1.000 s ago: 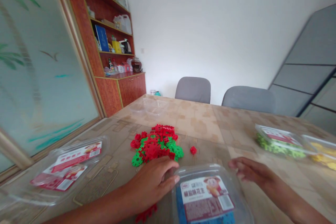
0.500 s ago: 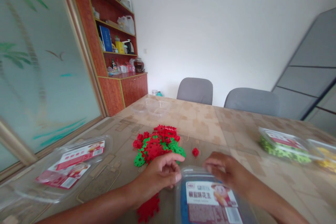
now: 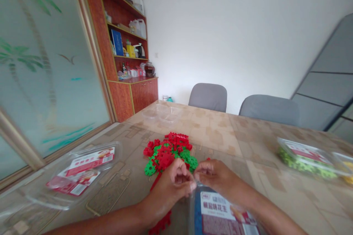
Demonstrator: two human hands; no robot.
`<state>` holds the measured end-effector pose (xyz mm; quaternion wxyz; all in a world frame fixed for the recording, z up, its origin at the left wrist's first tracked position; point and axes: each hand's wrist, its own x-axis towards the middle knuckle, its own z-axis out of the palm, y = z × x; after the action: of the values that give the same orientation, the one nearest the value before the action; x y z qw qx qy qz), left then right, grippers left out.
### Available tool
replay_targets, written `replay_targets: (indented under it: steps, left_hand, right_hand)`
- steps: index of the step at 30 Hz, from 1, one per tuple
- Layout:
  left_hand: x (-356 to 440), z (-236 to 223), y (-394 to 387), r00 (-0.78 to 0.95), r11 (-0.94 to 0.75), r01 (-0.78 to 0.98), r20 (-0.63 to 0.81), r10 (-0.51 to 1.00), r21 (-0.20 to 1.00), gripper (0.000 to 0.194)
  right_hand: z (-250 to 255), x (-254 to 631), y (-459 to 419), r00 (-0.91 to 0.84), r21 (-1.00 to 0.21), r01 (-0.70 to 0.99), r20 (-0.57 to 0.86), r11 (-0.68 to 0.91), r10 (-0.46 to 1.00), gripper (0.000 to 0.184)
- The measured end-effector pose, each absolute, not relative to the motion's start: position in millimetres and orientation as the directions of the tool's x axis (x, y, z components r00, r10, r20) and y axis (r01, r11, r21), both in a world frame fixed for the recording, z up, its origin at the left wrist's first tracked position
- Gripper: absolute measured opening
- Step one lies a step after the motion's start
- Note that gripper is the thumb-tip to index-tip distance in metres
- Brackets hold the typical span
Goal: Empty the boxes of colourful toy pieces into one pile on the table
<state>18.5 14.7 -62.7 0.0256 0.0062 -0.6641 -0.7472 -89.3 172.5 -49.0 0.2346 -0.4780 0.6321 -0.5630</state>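
Observation:
A clear plastic container (image 3: pixel 215 213) with a printed label on its lid sits before me, and blue pieces show inside it. At its far left corner, my left hand (image 3: pixel 176 183) is closed, thumb and fingertips pressed at the lid's edge. My right hand (image 3: pixel 217 176) reaches across the lid to that same corner, its fingers pinched on the edge and almost touching the left fingertips. Beyond my hands lies a pile of red and green toothed plastic pieces (image 3: pixel 165 154). More red pieces (image 3: pixel 162 224) lie partly hidden beneath my left wrist.
Labelled clear lids (image 3: pixel 110 169) lie at the left. Clear trays (image 3: pixel 168 114) stand at the table's far edge. On the right are a container of light green pieces (image 3: pixel 303 163) and one of yellow pieces (image 3: pixel 349 169). Grey chairs (image 3: pixel 208 97) stand beyond the table.
My right hand has moved left along the container's far edge to its corner. My left hand has shifted slightly right, closing its fingers there. The whole view has shifted a little.

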Motion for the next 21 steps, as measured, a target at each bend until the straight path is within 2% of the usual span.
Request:
replay_targets:
  steps: [4,10,13,16,21]
  left_hand:
    - [19,-72,15,-0.998,-0.096,0.029,0.023,-0.062,0.995,0.043]
    - [31,-85,21,-1.000,-0.204,-0.022,-0.022,0.003,0.979,0.050]
    - [33,-84,26,-1.000,-0.258,-0.013,-0.009,0.017,0.966,0.049]
    - [31,-79,27,-0.998,-0.266,-0.022,-0.007,0.058,0.964,0.050]
    - [30,-72,25,-0.994,-0.236,-0.059,-0.037,0.099,0.970,0.052]
  right_hand:
    - [-53,-91,165,-0.440,-0.954,-0.293,0.190,-0.060,-0.878,0.030]
    - [-62,-89,161,-0.444,-0.893,-0.432,0.332,-0.126,-0.833,0.010]
    - [-52,-80,163,-0.460,-0.805,-0.576,0.462,-0.141,-0.758,0.013]
    - [-40,-69,165,-0.457,-0.699,-0.710,0.550,-0.086,-0.699,0.018]
    - [-37,-69,167,-0.492,-0.753,-0.650,0.518,-0.101,-0.700,0.025]
